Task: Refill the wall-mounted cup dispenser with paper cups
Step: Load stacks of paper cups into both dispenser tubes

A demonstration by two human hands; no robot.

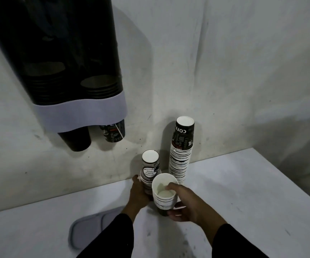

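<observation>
A dark wall-mounted cup dispenser [57,53] with a white lower band hangs at the upper left; cup bottoms poke out beneath it. On the white table stand a tall upside-down stack of printed paper cups [182,149] and a shorter upside-down stack [149,164]. My left hand [138,194] wraps around the shorter stack near its base. My right hand [185,203] holds a short upright stack of cups [164,196], thumb hooked over the rim, just right of the shorter stack.
A grey oval lid [87,231] lies flat on the table [243,202] at the front left. The table meets the stained white wall [224,71] behind the stacks, and its right edge drops off at the far right.
</observation>
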